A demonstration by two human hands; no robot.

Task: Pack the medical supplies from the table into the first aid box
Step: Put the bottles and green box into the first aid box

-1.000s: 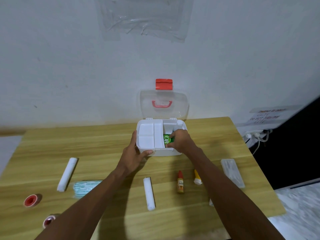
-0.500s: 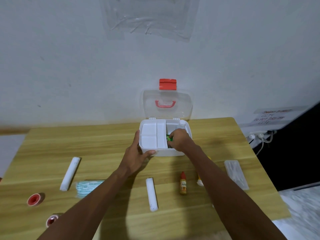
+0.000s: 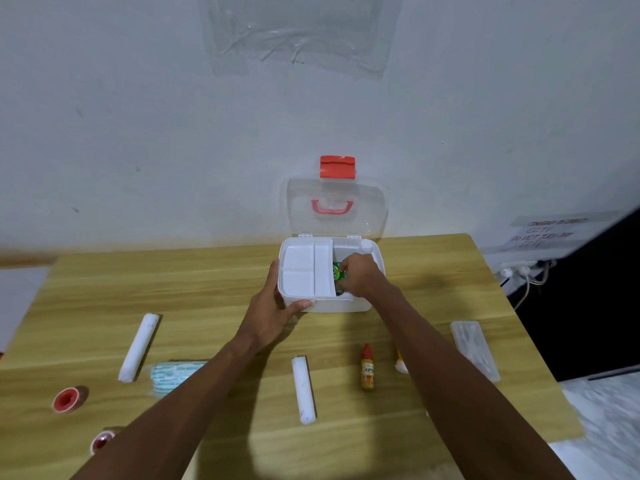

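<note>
Fingers (image 3: 341, 277) pinch green packet (image 3: 336, 270) beside tray (image 3: 304, 268).

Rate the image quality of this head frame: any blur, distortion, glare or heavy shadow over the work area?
Head view: wide-angle bowing curves the table edges; corners smear, notably the floor lower right and the wall sign. Centre stays sharp: first aid box, left hand, right hand. Soft arm shadows cross the wood; no glare beyond faint sheen on the clear lid.
</note>
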